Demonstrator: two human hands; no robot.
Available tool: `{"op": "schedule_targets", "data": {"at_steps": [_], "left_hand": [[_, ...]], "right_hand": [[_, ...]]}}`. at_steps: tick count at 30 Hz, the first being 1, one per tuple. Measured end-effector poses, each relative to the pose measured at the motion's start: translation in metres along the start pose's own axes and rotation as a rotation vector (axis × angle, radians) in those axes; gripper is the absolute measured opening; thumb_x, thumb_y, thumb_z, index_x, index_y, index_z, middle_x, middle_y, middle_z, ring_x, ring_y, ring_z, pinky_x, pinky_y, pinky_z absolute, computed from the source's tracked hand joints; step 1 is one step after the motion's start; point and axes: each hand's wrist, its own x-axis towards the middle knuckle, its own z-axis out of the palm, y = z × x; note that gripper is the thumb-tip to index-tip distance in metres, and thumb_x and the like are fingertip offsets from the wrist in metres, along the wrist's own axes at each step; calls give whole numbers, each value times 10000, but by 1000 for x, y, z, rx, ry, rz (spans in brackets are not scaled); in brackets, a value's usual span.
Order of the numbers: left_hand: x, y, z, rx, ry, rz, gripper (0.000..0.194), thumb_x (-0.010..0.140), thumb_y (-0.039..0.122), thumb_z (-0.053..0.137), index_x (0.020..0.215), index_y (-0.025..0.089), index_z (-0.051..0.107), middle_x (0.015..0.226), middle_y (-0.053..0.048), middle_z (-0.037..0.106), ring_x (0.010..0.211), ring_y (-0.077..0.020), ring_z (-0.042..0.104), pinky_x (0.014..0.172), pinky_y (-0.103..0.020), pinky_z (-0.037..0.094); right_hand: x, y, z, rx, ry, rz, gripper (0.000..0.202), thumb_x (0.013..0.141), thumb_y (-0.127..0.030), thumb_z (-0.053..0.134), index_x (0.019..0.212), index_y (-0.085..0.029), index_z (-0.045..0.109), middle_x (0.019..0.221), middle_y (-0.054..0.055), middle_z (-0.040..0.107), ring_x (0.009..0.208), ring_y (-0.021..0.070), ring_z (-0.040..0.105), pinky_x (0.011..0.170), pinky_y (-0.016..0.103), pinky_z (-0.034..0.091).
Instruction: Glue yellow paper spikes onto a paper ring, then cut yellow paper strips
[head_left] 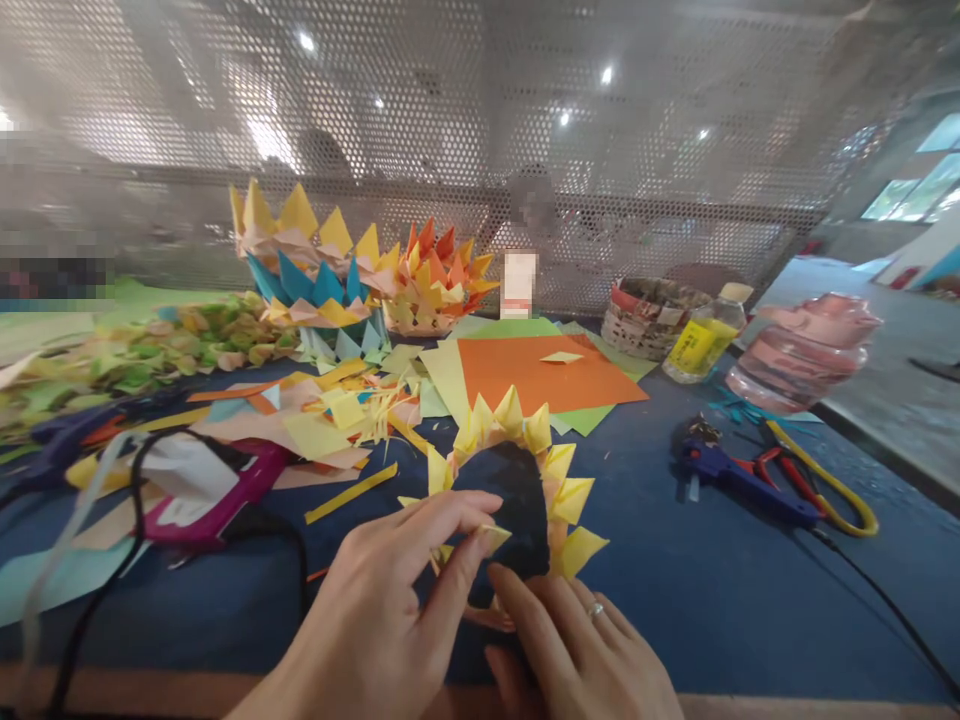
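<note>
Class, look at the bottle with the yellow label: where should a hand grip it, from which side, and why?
Probably best around the labelled middle of the bottle, from the near side. It stands cap up with a rounded body, and the woven basket and pink bottle flank it, leaving its front more open.

The left hand (409, 590) and the right hand (577, 640) are both bare and ungloved, with slender fingers. A thin silver-coloured ring (595, 609), topped by a small pale, shiny setting, circles one right-hand finger.
</note>
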Motion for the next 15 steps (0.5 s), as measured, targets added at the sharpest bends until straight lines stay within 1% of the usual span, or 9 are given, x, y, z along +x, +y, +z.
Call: {"op": "schedule_targets", "data": {"at_steps": [2, 4, 6, 8, 9, 11, 13, 15], "left_hand": [[1, 1, 1, 5, 13, 8, 114, 886, 188, 511, 895, 275, 584, 1028, 89, 710, 875, -71, 687, 766, -119, 509], [2, 1, 2, 7, 19, 24, 111, 883, 183, 507, 898, 267, 579, 1007, 80, 714, 862, -74, 689, 755, -121, 513], [1, 0, 2, 16, 7, 31, 120, 883, 179, 503, 911, 267, 578, 987, 78, 715, 846, -74, 690, 740, -120, 517], [0, -1, 1, 29, -16, 36, 127, 885, 179, 500, 921, 274, 577, 979, 83, 715, 843, -73, 690, 732, -117, 519], [0, -1, 1, 36, -25, 40, 128, 886, 181, 501, 926, 278, 576, 983, 87, 714, 848, -73, 690, 735, -115, 520], [-2, -2, 0, 59, -20, 48, 115, 888, 197, 506, 929, 283, 571, 996, 90, 713, 864, -76, 690, 752, -117, 522], [-2, -2, -1, 92, 17, 47, 100, 889, 209, 509, 929, 280, 567, 1008, 84, 712, 885, -83, 688, 776, -126, 524], [-2, -2, -2, 128, 58, 42, 91, 889, 204, 510, 921, 272, 562, 1027, 70, 707, 902, -90, 686, 795, -134, 523]], "right_hand": [[3, 1, -1, 23, -71, -4, 308, 960, -285, 317, 1166, -205, 531, 744, 11, 628, 597, 147, 632, 501, 252, 459], [4, 0, 0, 55, -103, 2, 243, 948, -272, 345, 1057, -233, 558, 731, 5, 609, 585, 147, 622, 487, 244, 451], [2, 0, 1, 86, -99, 23, 206, 941, -257, 360, 925, -241, 565, 729, 4, 603, 595, 153, 618, 489, 247, 453], [-1, -1, 2, 109, -72, 63, 226, 948, -254, 342, 888, -238, 560, 749, 10, 612, 625, 157, 627, 518, 253, 470], [-2, -2, 2, 109, -57, 81, 242, 954, -261, 326, 921, -235, 563, 759, 13, 616, 635, 157, 631, 532, 257, 478], [-1, -1, 1, 83, -55, 83, 276, 963, -271, 298, 1054, -230, 556, 762, 13, 619, 625, 155, 632, 537, 262, 482], [2, -1, 0, 40, -82, 35, 309, 960, -261, 297, 1176, -238, 517, 737, 0, 607, 583, 149, 622, 499, 259, 462], [5, 0, -2, 6, -109, -16, 316, 954, -250, 316, 1212, -259, 498, 708, -12, 591, 545, 144, 607, 459, 255, 431]]}}
